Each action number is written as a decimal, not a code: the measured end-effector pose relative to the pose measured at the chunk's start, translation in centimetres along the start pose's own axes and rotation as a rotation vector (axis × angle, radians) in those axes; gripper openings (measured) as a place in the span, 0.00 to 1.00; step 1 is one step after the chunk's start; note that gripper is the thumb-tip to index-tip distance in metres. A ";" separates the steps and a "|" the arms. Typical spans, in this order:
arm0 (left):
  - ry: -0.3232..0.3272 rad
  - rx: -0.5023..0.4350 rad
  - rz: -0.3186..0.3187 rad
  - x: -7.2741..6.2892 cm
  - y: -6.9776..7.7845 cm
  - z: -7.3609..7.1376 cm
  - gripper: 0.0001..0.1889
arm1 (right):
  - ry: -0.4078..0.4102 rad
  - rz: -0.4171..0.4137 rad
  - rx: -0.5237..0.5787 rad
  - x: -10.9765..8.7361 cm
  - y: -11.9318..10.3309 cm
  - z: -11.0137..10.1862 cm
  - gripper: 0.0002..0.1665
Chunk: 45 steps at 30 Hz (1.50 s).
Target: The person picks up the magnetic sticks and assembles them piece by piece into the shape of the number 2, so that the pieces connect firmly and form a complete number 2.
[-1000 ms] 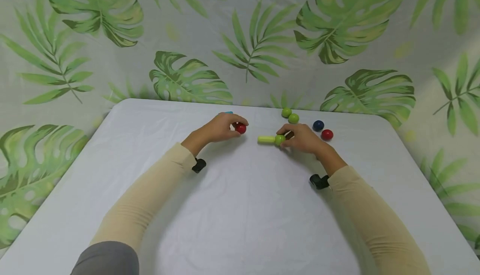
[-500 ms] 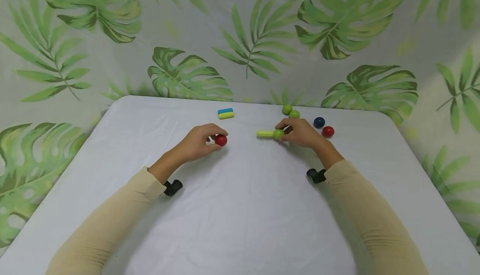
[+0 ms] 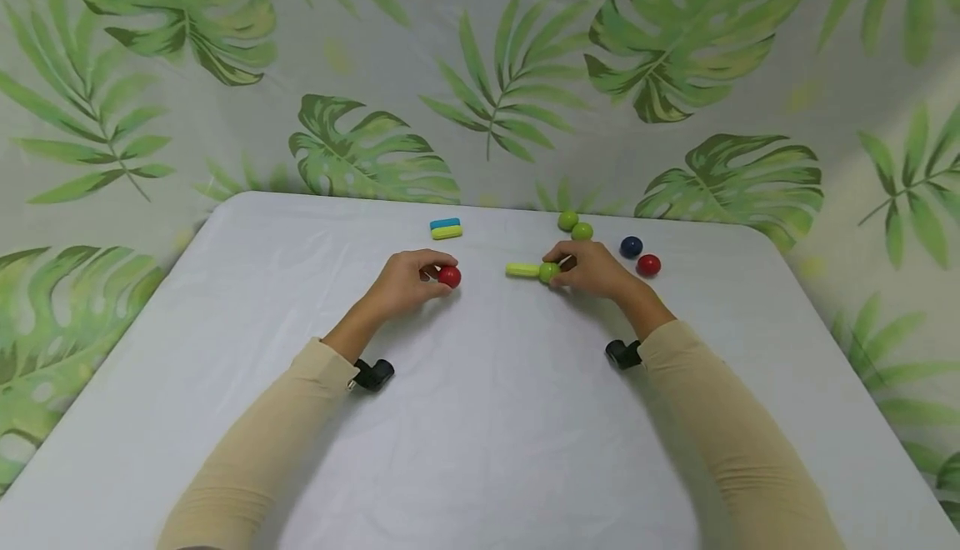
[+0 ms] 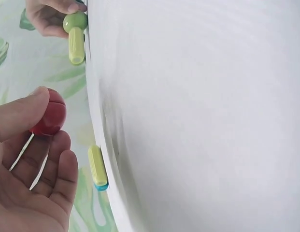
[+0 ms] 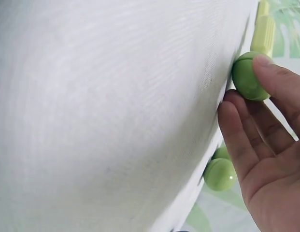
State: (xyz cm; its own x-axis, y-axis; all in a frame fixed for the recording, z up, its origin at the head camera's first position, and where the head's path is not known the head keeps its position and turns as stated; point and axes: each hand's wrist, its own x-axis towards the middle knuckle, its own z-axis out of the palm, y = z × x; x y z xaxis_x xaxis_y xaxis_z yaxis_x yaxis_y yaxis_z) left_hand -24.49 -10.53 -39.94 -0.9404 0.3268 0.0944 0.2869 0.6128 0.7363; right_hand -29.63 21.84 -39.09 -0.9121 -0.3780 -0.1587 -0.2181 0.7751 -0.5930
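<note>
My left hand (image 3: 403, 285) pinches a red ball (image 3: 450, 277) between thumb and fingers, left of the table's middle. In the left wrist view a seam line runs round the red ball (image 4: 54, 113). My right hand (image 3: 594, 272) holds a green ball (image 3: 549, 273) by thumb and fingertips. This ball sits at the right end of a yellow-green ridged stick (image 3: 522, 270); whether they are joined or only touch I cannot tell. In the right wrist view the thumb lies on the green ball (image 5: 249, 79), with the stick (image 5: 263, 36) beyond it.
A blue stick (image 3: 446, 222) and a yellow stick (image 3: 447, 233) lie side by side near the table's far edge. Right of them are two green balls (image 3: 567, 220), a dark blue ball (image 3: 632, 247) and another red ball (image 3: 648, 265). A leaf-patterned cloth (image 3: 510, 75) hangs behind.
My left hand has drawn back toward me and left with the red ball, uncovering the blue and yellow sticks, then shifted slightly right. My right hand stays nearly in place on the green ball.
</note>
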 end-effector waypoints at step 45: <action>-0.103 -0.109 -0.148 5.6 1.5 4.2 0.21 | -0.007 -0.024 0.002 0.3 0.3 0.2 0.21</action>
State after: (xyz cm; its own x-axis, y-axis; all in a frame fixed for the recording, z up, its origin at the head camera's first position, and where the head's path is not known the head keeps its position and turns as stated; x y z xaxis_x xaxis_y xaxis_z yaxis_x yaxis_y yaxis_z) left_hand -28.60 -4.74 -41.13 -0.9454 0.3147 -0.0852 0.1204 0.5797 0.8059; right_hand -29.87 21.86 -39.48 -0.9042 -0.4000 -0.1496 -0.2392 0.7646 -0.5984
